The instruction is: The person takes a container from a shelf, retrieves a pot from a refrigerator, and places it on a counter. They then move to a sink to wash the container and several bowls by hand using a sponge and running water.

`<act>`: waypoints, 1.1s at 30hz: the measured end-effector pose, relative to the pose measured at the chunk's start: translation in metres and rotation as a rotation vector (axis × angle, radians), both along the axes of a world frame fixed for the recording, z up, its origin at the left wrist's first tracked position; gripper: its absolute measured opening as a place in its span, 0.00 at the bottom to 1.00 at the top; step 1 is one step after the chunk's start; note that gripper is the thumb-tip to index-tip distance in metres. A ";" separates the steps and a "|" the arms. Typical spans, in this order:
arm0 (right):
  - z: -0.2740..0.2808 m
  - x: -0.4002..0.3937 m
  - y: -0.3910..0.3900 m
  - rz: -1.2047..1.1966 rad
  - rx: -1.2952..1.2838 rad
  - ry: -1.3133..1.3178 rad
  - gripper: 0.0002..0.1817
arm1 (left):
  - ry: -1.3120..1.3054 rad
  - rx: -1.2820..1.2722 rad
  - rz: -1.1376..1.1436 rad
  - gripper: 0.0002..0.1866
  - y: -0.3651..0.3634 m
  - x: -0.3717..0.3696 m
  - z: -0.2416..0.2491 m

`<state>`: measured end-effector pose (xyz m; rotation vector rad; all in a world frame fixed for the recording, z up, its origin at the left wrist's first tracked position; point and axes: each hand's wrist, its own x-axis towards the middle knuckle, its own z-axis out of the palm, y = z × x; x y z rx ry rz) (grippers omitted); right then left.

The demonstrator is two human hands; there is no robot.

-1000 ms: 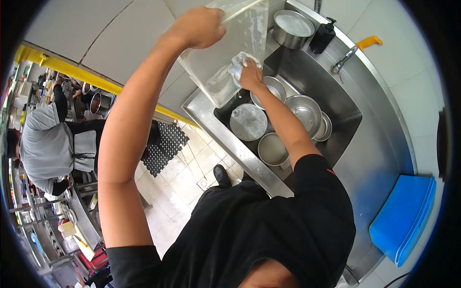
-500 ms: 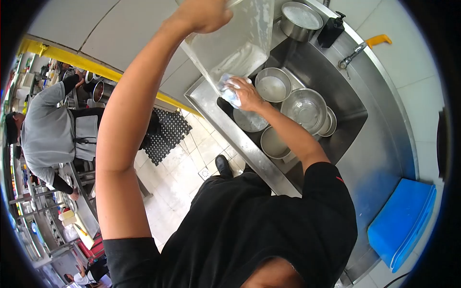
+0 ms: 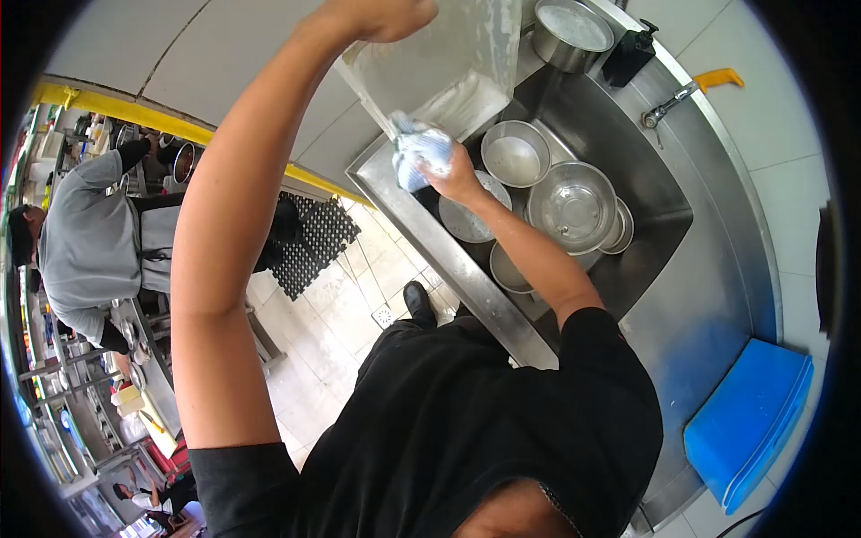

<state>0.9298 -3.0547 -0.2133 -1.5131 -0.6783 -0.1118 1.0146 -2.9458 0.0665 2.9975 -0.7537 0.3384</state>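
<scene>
At the top edge, my left hand (image 3: 390, 16) is closed around the upper rim of a large translucent plastic container (image 3: 430, 76), which is tilted up on the sink's far side and streaked with suds. A wet white-and-blue cloth (image 3: 420, 154) is bunched in my right hand (image 3: 457, 179), against the container's near lower edge. Below that hand, in the steel sink (image 3: 650, 202), stand round metal pots: one with whitish liquid (image 3: 516, 160), a wide bowl (image 3: 572, 206) and others partly behind my right forearm.
A pot of foamy water (image 3: 574, 34), a black pump bottle (image 3: 630, 54) and an orange-handled tap (image 3: 686, 92) line the back ledge. A blue bin (image 3: 749, 421) sits at right. Co-workers, one in a grey shirt (image 3: 99, 238), are at left, beyond a black floor mat (image 3: 314, 242).
My right hand has drawn the cloth slightly left and up, out to the container's near edge. The left hand keeps its grip on the rim.
</scene>
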 end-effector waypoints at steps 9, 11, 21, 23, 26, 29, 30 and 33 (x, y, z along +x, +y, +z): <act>-0.028 -0.015 0.003 -0.294 -0.452 -0.319 0.23 | 0.004 0.054 0.025 0.17 -0.006 -0.004 0.003; -0.031 -0.017 0.006 -0.338 -0.459 -0.340 0.20 | 0.010 0.057 0.023 0.17 -0.007 -0.005 0.004; -0.012 -0.018 0.016 -0.428 -0.425 -0.322 0.17 | 0.028 0.037 0.056 0.16 -0.012 -0.013 0.008; 0.018 -0.021 0.022 -0.597 -0.322 -0.395 0.19 | 0.024 0.030 0.043 0.16 -0.011 -0.012 0.007; 0.062 -0.017 0.027 -0.645 -0.192 -0.441 0.22 | 0.019 0.019 0.018 0.16 -0.009 -0.012 0.009; 0.103 -0.010 0.033 -0.619 -0.077 -0.453 0.24 | 0.027 -0.001 0.042 0.16 -0.010 -0.012 0.007; 0.116 -0.007 0.035 -0.617 -0.025 -0.487 0.24 | 0.020 0.032 0.040 0.16 -0.010 -0.010 0.006; 0.147 0.000 0.040 -0.572 0.064 -0.488 0.23 | 0.020 0.058 0.048 0.17 -0.011 -0.012 0.007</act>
